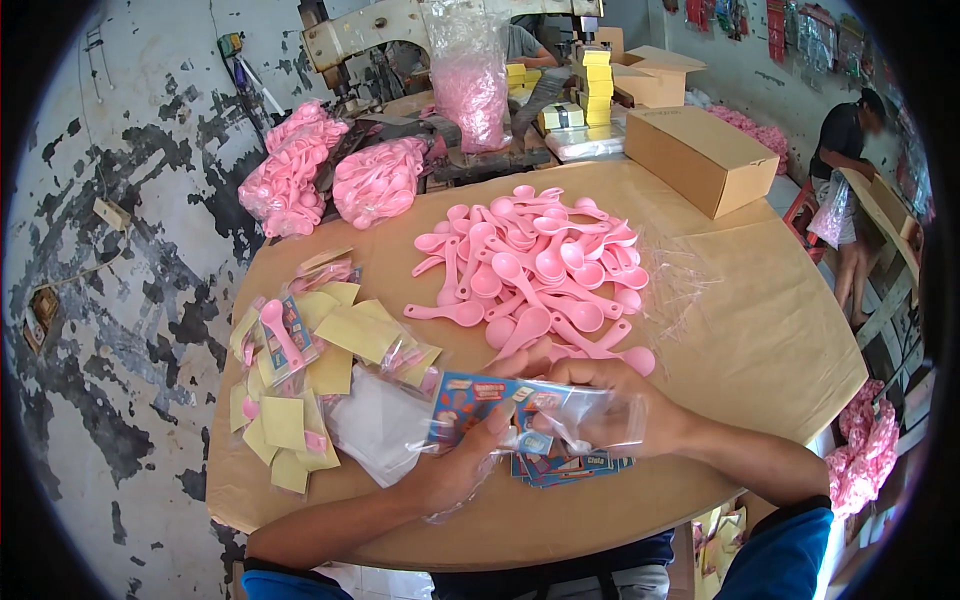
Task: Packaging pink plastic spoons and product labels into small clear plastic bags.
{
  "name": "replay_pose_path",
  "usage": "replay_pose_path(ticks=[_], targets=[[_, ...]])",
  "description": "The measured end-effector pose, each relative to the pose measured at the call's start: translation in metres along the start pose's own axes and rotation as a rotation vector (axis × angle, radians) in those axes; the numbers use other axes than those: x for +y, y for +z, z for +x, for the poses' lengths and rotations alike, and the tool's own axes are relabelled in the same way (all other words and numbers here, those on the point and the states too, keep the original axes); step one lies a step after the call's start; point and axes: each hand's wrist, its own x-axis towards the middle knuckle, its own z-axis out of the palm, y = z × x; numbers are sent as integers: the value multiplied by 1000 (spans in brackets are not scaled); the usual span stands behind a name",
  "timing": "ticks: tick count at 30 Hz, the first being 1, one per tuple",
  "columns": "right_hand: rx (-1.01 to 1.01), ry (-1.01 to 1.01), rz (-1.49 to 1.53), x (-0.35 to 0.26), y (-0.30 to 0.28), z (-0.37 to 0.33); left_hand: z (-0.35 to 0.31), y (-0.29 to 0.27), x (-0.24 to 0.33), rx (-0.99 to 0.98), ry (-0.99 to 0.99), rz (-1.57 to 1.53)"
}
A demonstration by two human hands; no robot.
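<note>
Just inside the bench's (760,330) near edge, brown surface reaching to its right rim, both forearms (350,520) angle inward, the left hand (455,465) pinching a blue card (470,395) between its fingers before the pink spoon pile (530,265), the right hand (645,395) at a clear bag (628,425), its grip unclear.

Your left hand (462,468), right hand (640,395) hold blue card (470,403) and clear bag (622,422), lower centre; pink spoons (545,262) heaped mid-frame.

The stacked blue cards (562,470) are partly hidden.
</note>
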Motion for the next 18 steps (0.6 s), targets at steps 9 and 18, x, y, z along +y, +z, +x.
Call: replay_pose_path(ticks=[9, 18], targets=[[-115, -186, -326, -2, -30, 1, 3, 16, 25, -101, -121, 394], [199, -91, -1211, 36, -76, 19, 2, -7, -8, -48, 97, 207]])
